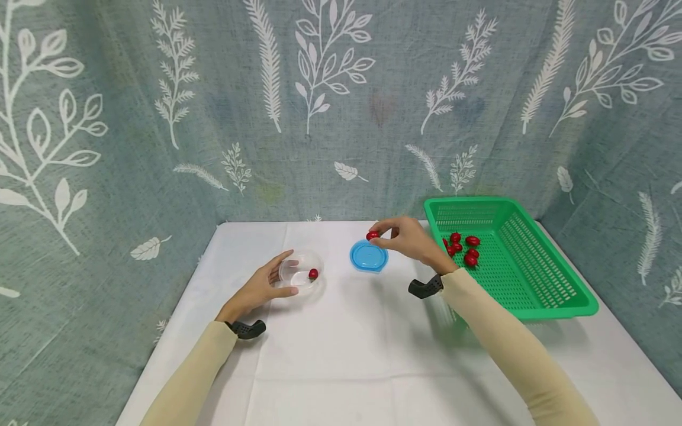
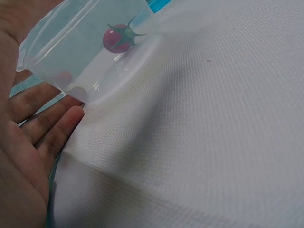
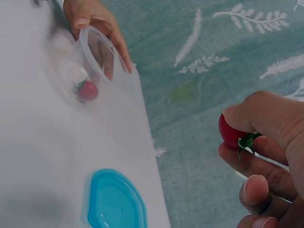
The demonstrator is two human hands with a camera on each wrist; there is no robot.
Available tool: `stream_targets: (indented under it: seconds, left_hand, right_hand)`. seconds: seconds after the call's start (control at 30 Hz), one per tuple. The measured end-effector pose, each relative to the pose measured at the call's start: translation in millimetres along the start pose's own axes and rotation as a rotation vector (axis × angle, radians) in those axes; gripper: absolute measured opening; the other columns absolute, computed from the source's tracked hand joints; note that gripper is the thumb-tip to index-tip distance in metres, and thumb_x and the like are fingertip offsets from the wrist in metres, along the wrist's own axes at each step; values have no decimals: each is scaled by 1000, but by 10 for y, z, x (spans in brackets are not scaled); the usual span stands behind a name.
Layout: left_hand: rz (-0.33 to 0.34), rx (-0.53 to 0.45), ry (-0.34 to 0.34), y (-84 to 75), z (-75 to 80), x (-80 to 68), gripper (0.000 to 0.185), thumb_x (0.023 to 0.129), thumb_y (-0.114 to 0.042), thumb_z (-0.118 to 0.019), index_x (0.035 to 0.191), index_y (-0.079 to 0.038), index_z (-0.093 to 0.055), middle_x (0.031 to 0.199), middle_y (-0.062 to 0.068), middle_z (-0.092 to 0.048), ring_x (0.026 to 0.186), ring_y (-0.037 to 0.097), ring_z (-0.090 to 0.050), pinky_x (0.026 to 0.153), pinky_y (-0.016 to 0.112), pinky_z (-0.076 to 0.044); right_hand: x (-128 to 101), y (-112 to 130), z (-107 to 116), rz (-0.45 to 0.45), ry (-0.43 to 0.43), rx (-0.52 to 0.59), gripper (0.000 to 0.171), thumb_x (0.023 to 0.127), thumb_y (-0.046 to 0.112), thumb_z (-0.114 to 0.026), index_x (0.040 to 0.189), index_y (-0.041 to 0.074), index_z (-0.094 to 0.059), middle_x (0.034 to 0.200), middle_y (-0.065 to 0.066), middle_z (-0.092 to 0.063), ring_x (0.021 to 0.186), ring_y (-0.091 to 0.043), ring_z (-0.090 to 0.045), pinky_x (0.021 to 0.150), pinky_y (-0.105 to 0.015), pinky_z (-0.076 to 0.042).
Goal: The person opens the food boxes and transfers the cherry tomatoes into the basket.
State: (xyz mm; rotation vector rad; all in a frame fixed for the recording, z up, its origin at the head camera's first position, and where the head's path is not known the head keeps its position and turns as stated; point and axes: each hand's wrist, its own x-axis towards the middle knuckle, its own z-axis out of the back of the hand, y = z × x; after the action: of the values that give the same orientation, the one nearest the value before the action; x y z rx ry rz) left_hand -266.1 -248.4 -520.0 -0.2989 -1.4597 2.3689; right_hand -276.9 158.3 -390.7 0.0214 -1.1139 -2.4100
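My left hand (image 1: pixel 260 291) holds a clear plastic container (image 1: pixel 305 259) on the white table, thumb on the near side and fingers curved round the left side. Inside the container lies one cherry tomato (image 2: pixel 117 39) with a green calyx, seen through the wall in the left wrist view. Between thumb and fingertips, my right hand (image 1: pixel 409 241) pinches another cherry tomato (image 3: pixel 231 132), its green stem end toward the palm. That hand is raised just over the far edge of a blue lid (image 1: pixel 369 257), which lies on the table right of the container.
A green slotted basket (image 1: pixel 524 290) stands on the right of the table (image 1: pixel 325 355), with several red cherry tomatoes (image 1: pixel 472 241) toward its far left part. Leaf-patterned grey-green cloth (image 1: pixel 341 148) hangs behind and at both sides of the table.
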Motion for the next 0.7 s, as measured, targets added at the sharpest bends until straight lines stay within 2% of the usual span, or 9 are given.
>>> stream_targets:
  seconds: [0.1, 0.2, 0.43, 0.5, 0.63, 0.7]
  left_hand:
    - [0, 7, -5, 1, -3, 0, 103, 82, -36, -90, 163, -37, -28, 169, 4, -21, 152, 41, -27, 122, 60, -25]
    - [-3, 4, -4, 1, -3, 0, 104, 81, -37, -90, 164, -33, -27, 169, 5, -21, 152, 41, -26, 122, 60, -25]
    - [6, -6, -2, -4, -2, 2, 106, 81, -37, -90, 164, -31, -27, 169, 4, -20, 152, 41, -26, 122, 59, -25]
    - [5, -6, 0, -3, -1, 1, 105, 81, -37, -90, 164, -33, -26, 170, 4, -20, 152, 40, -26, 122, 58, -24]
    - [2, -12, 4, -4, 2, -5, 106, 80, -39, -90, 164, -33, -26, 170, 3, -19, 153, 40, -24, 123, 58, -24]
    - [-1, -17, 6, -4, 2, -3, 106, 81, -38, -90, 164, -32, -26, 170, 3, -19, 153, 41, -24, 123, 59, -23]
  right_hand:
    - [-57, -15, 105, -7, -13, 5, 23, 95, 32, -77, 115, 20, -79, 106, 1, -72, 72, -26, -53, 56, -33, -42]
    - [-119, -52, 203, -27, -25, 5, 25, 95, 32, -77, 117, 21, -78, 108, 1, -72, 74, -26, -53, 58, -35, -43]
    - [-296, -189, 415, -106, -67, -18, 31, 93, 37, -79, 120, 21, -76, 109, 1, -72, 79, -27, -53, 61, -37, -44]
    - [-351, -233, 477, -128, -76, -22, 32, 93, 37, -79, 121, 21, -75, 110, -1, -72, 75, -25, -53, 59, -36, -43]
    - [-459, -321, 599, -176, -88, 5, 32, 94, 39, -78, 121, 22, -75, 109, -2, -71, 55, -24, -46, 49, -41, -44]
    - [-513, -368, 655, -194, -97, 21, 32, 94, 39, -77, 121, 23, -75, 106, -3, -71, 50, -23, -45, 49, -41, -45]
